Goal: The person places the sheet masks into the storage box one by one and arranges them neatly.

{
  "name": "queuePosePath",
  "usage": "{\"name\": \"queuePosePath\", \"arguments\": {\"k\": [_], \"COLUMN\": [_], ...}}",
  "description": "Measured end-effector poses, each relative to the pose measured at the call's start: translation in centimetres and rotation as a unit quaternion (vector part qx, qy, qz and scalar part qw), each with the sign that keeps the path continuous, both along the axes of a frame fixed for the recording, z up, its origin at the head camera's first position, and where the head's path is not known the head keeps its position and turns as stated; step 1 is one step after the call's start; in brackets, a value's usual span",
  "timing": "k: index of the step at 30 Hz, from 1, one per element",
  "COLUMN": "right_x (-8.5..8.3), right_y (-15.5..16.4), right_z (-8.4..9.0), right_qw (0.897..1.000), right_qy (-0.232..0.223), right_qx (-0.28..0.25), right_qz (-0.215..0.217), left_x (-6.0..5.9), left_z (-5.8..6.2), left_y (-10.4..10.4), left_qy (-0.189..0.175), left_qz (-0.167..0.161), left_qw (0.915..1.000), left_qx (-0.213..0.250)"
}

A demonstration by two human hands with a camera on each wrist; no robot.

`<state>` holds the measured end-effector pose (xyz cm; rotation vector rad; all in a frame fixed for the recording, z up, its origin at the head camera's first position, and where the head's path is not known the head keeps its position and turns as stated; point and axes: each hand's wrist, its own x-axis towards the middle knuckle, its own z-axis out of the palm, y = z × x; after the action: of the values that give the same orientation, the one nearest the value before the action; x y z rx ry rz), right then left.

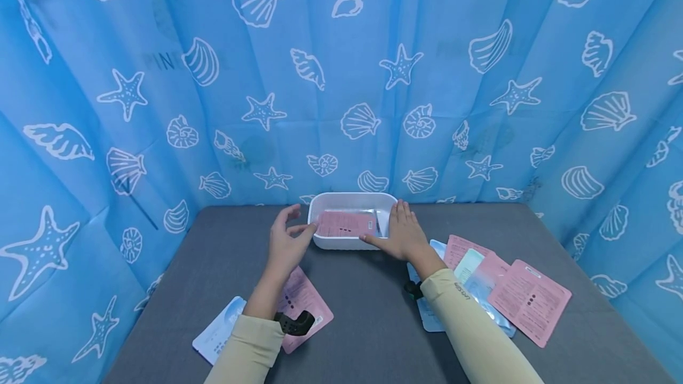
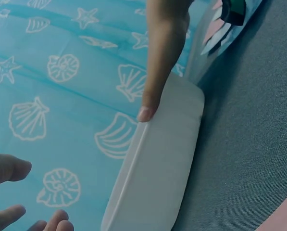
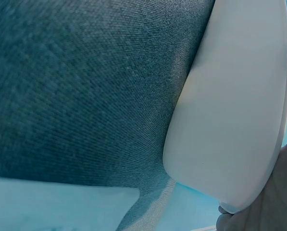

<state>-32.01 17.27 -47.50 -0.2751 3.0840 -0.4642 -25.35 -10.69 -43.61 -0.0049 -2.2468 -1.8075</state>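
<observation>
A white open-topped box (image 1: 341, 244) stands near the back of the table, with a pink flat sachet (image 1: 341, 224) lying in it. My right hand (image 1: 407, 234) rests on the box's right end, its fingers straight along the side and its thumb on the front rim. In the left wrist view, the right thumb (image 2: 149, 103) touches the rim of the box. By the left end is my left hand (image 1: 288, 245), fingers spread and loosely bent, holding nothing. Whether its thumb tip touches the box, I cannot tell.
Several pink, blue and pale green sachets overlap right of the box, a pink sachet (image 1: 533, 301) among them. Under my left forearm lie another pink sachet (image 1: 312, 307) and a pale blue sachet (image 1: 219, 330). A blue shell-patterned curtain (image 1: 331, 88) hangs behind the grey table (image 1: 368, 319).
</observation>
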Motion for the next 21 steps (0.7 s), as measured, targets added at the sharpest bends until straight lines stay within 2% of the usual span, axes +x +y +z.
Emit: {"name": "queuePosePath", "arguments": {"k": [9,15,21], "right_x": [0.0,-0.1,-0.2], "right_y": [0.0,-0.1,-0.1], "right_z": [-0.1,-0.1,-0.1], "right_qw": [1.0,1.0,1.0], "right_qy": [-0.002,-0.004,-0.005], "right_qx": [-0.003,-0.006,-0.004], "right_qz": [0.001,0.002,0.0], "left_x": [0.4,1.2,2.5], "left_z": [-0.6,-1.3,-1.7], "left_y": [-0.4,-2.8,-5.0], "left_qy": [-0.017,-0.029,-0.042], "left_qz": [-0.009,-0.015,0.006], "left_qw": [0.9998,0.9994,0.9984], "left_qx": [-0.008,-0.014,-0.036]}}
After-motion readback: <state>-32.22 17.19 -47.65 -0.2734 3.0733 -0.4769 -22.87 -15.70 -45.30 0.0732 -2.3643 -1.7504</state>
